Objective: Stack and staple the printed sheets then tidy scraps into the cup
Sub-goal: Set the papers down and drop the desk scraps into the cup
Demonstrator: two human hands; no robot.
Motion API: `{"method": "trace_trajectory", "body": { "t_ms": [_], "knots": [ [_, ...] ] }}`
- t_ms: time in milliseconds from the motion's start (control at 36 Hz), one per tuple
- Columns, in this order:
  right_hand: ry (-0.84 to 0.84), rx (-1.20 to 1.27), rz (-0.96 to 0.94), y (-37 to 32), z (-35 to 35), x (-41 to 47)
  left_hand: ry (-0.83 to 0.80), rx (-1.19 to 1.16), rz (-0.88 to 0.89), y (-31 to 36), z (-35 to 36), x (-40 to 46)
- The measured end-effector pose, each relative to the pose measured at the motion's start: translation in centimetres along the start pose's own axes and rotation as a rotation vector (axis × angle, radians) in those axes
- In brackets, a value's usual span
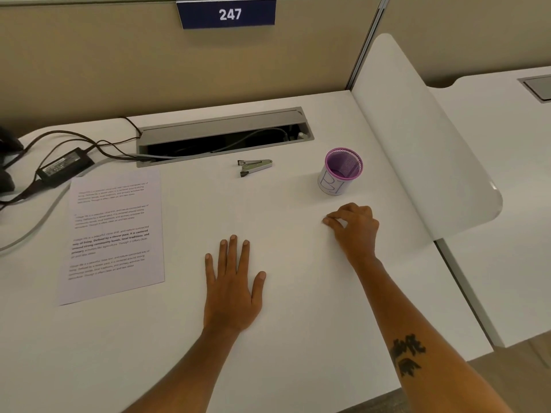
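Note:
A printed sheet (114,234) lies flat on the left of the white desk (298,338). A small metal stapler (254,167) rests near the back, just in front of the cable tray. To its right stands a purple mesh cup (341,171) with a white label. My left hand (234,286) lies palm down on the desk's middle, fingers spread, holding nothing. My right hand (354,229) sits just in front of the cup, thumb and fingertips pinched together on the surface. Whether anything white is between them cannot be made out.
An open grey cable tray (223,126) runs along the back. A black power adapter (64,166) and several cables sit at the back left. A white divider panel (417,138) bounds the desk's right side, and a beige partition with sign 247 (226,14) stands behind.

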State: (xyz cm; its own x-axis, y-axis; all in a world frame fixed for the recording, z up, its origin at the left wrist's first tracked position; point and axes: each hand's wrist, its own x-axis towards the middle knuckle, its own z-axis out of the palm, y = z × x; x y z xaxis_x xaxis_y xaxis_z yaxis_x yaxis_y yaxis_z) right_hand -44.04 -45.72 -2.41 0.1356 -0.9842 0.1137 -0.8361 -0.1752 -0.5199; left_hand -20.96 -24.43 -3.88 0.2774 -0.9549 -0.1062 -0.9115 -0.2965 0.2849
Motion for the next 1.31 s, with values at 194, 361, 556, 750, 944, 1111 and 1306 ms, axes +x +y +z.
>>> {"method": "trace_trajectory", "body": {
  "t_ms": [194, 361, 556, 750, 944, 1111, 1306],
  "knots": [
    [0.047, -0.107, -0.102, -0.4, 0.7, 0.0, 0.002, 0.012, -0.004, 0.0, 0.0, -0.1],
    [0.044, -0.232, -0.134, -0.7, 1.3, -0.1, -0.003, 0.015, -0.005, 0.0, 0.1, 0.0],
    [0.003, -0.336, -0.140, -2.1, 1.0, -0.5, 0.002, 0.013, -0.003, -0.1, 0.2, 0.0],
    [-0.112, -0.398, -0.134, -2.3, 0.8, -0.2, 0.008, 0.001, -0.002, 0.0, 0.2, 0.0],
    [-0.200, -0.183, 0.048, -2.1, -1.2, 0.8, 0.001, 0.004, 0.001, -0.2, 0.2, 0.0],
    [-0.156, 0.043, 0.199, -3.5, -5.4, 3.4, 0.008, -0.006, 0.007, -0.2, 0.2, -0.1],
    [-0.061, 0.129, 0.180, -5.5, -8.9, 8.3, 0.015, -0.011, 0.013, -0.2, 0.2, -0.1]
  ]
}}
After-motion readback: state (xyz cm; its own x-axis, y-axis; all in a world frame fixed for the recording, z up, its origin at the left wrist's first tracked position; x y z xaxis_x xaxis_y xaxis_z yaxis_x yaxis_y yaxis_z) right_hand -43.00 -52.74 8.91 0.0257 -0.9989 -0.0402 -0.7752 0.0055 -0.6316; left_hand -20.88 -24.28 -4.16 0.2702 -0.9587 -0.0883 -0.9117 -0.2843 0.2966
